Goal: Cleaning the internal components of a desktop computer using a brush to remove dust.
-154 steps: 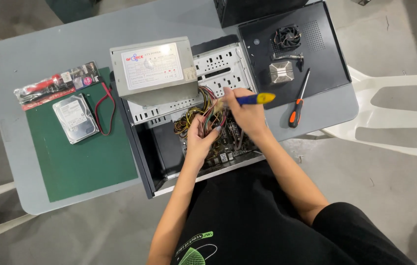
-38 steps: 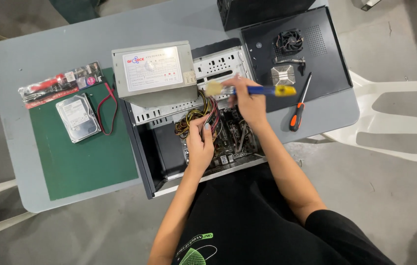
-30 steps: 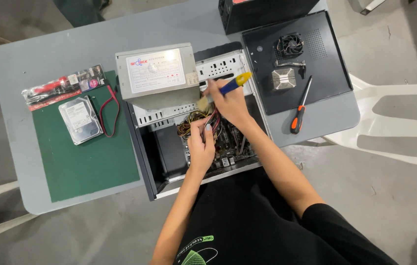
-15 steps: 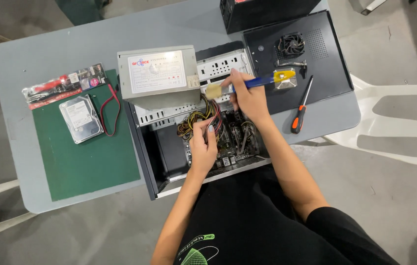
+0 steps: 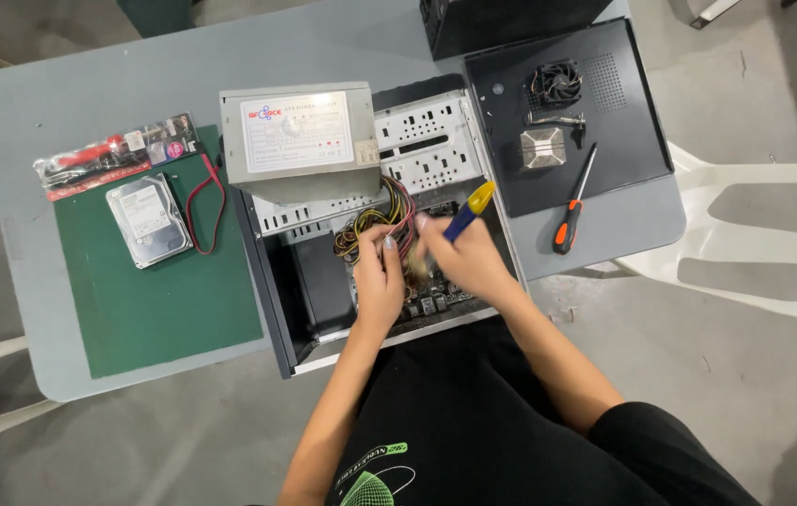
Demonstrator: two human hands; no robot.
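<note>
My right hand (image 5: pixel 469 258) is closed around a small brush (image 5: pixel 467 211) with a blue and yellow handle. Its long axis slants from the yellow end, up and to the right, down toward the bristles, which are blurred low at the left beside my knuckles. My left hand (image 5: pixel 379 276) is just beside it, fingers curled into the bundle of coloured wires (image 5: pixel 375 220) that runs from the grey power supply (image 5: pixel 300 136); I cannot tell whether it grips them or only presses them aside. Both hands are inside the open computer case (image 5: pixel 276 300), over the circuit board (image 5: pixel 426 305), which lies directly under and slightly toward me from the brush tip; the right hand is the nearer one to it. Counting what is on the table (image 5: pixel 70 75): one case, one power supply resting on its upper edge, one hard drive (image 5: pixel 145 220) and one red cable (image 5: pixel 206 206) on the one green mat (image 5: pixel 159 309), one packet of tools (image 5: pixel 117 155), one black side panel (image 5: pixel 623 141) carrying one fan (image 5: pixel 556 82) and one heatsink (image 5: pixel 543 148), and one orange-handled screwdriver (image 5: pixel 572 206).
</note>
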